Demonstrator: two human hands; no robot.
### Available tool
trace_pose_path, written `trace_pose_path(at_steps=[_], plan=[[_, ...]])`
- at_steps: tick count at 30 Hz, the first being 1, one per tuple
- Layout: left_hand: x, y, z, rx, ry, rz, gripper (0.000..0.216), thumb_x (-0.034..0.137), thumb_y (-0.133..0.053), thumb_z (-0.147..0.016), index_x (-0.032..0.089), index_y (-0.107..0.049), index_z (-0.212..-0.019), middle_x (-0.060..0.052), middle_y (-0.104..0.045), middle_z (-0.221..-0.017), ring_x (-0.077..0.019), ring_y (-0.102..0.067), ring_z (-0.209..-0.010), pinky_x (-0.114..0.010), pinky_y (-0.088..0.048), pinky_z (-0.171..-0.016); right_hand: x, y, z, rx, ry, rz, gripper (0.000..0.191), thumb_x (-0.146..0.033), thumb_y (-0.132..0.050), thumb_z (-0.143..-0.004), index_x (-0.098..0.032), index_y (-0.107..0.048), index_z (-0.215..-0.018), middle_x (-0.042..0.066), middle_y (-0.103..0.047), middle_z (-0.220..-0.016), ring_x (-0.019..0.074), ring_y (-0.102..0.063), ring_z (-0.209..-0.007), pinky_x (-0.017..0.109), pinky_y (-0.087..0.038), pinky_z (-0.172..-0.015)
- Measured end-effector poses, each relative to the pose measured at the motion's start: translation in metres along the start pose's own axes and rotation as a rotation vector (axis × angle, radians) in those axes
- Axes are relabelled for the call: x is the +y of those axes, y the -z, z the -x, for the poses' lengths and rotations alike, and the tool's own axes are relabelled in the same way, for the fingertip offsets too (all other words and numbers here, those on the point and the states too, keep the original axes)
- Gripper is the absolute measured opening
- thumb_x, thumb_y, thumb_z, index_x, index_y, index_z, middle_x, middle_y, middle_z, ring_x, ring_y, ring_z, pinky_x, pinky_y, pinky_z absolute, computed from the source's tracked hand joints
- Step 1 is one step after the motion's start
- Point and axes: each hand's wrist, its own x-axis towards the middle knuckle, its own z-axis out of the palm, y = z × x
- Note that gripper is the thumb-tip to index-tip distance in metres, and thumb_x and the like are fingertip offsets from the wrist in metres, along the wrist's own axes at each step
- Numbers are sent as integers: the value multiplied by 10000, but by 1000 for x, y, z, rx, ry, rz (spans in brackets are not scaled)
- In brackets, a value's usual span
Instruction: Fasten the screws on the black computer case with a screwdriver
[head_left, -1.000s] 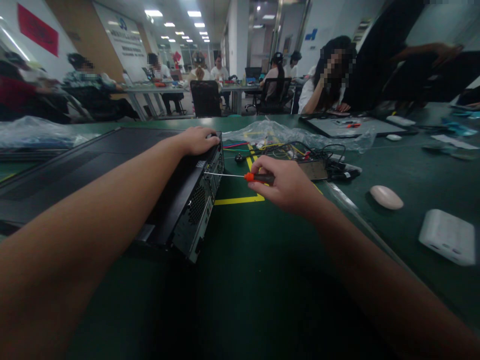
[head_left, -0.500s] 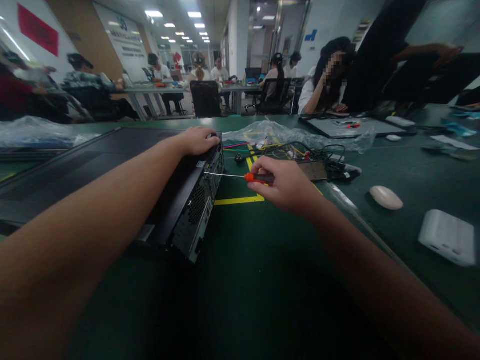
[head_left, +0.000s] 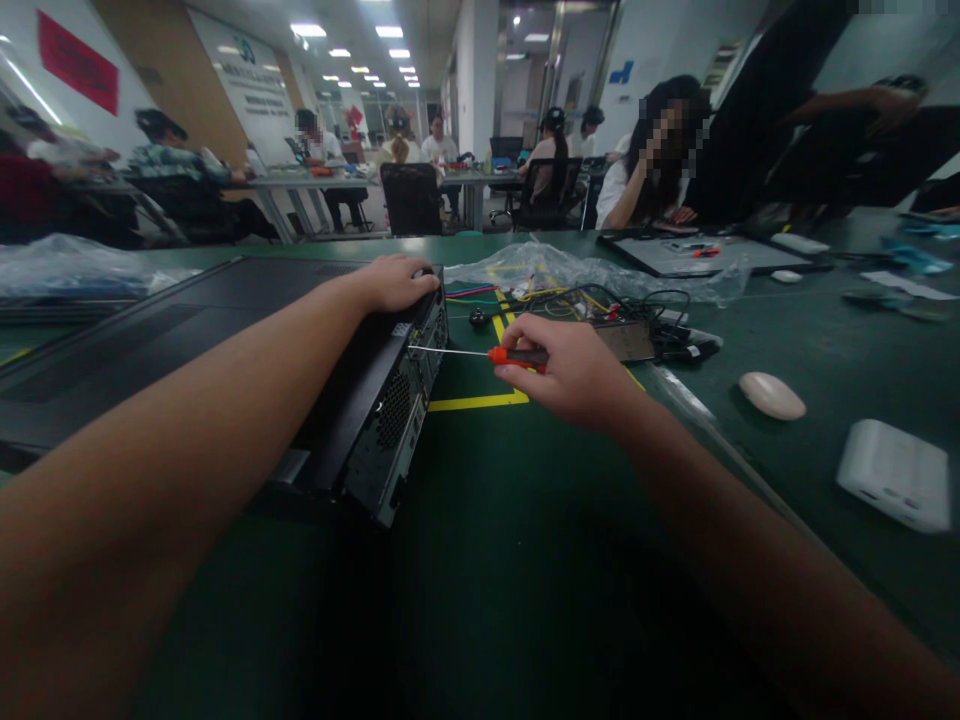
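Head view: my right hand (head_left: pixel 574 375) grips a screwdriver (head_left: pixel 519 357), its tip at the right edge of the computer case (head_left: pixel 195 305), which lies left. My left hand (head_left: pixel 396 283) rests along that edge's far end; whether it grips, I can't tell. Green table (head_left: pixel 517 530) gives room between case and right forearm; cables (head_left: pixel 577 292) crowd the far side.

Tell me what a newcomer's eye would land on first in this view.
Probably the orange-and-dark screwdriver near the center, gripped in the right hand, its thin shaft reaching to the end panel of the black case. That large case fills the left side of the green table, with the left hand on its top near the far corner. Bright yellow tape stands out just beyond the case's end.
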Motion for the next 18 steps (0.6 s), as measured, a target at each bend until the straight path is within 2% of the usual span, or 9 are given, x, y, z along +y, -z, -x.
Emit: trace_pose_path(at_steps=[5, 14, 18], plan=[[2, 1, 1, -8, -6, -10, 767, 546, -323, -1058, 150, -575, -1665, -154, -597, -1701, -331, -518, -1612, -420, -367, -1343, 1, 0, -1, -2, -4, -1, 186, -389, -709, -920, -231, -684, -1015, 44, -739, -900, 218, -607, -793, 363, -378, -755], [2, 2, 2, -2, 1, -10, 723, 526, -342, -1067, 181, -596, -1649, -129, -612, -1693, -337, -519, -1616, -435, -378, -1343, 0, 0, 0, -11, -7, 5, 201, -401, -700, -927, -228, -691, -1030, 59, -762, -930, 228, -626, -818, 368, -388, -755], [5, 4, 4, -15, 13, -19, 749, 532, -324, -1070, 141, -572, -1658, -171, -583, -1710, -345, -508, -1623, -430, -372, -1344, -1, 2, 0, -20, -18, 11, 223, -412, -690, -930, -219, -702, -1042, 76, -770, -958, 236, -639, -830, 375, -396, -759]])
